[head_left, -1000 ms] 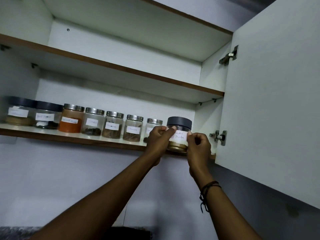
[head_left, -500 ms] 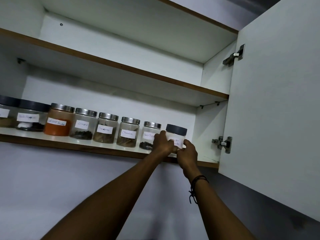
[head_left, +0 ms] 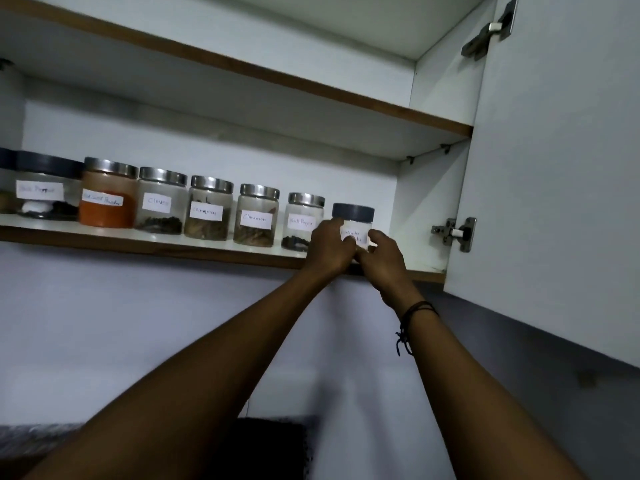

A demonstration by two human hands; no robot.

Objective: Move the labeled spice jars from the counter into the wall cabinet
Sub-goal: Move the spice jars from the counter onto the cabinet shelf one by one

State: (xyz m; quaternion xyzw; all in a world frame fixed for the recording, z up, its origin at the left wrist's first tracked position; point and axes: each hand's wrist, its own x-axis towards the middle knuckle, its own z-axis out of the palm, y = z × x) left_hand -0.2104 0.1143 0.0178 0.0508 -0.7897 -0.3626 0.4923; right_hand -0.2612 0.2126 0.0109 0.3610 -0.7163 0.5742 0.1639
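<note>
A dark-lidded spice jar [head_left: 353, 213] with a white label stands at the right end of the wall cabinet's lower shelf [head_left: 173, 247]. My left hand [head_left: 329, 249] curls round its left side, and my right hand [head_left: 382, 252] holds its right side with the thumb on the label. The hands hide the jar's lower half. To its left stands a row of labeled jars: black pepper [head_left: 304, 220], cinnamon [head_left: 258, 216], a brown spice [head_left: 209, 209], cloves [head_left: 161, 202], red powder [head_left: 107, 199] and a dark-lidded jar [head_left: 45, 192].
The cabinet door [head_left: 554, 168] hangs open on the right, its hinge [head_left: 453, 233] close to the jar. The upper shelf [head_left: 242, 69] runs above the jars. A short stretch of shelf lies between the jar and the cabinet's right wall. A wall lies below.
The held jar has moved from the shelf's front edge further back, in line with the row. Both hands went with it and stay around it.
</note>
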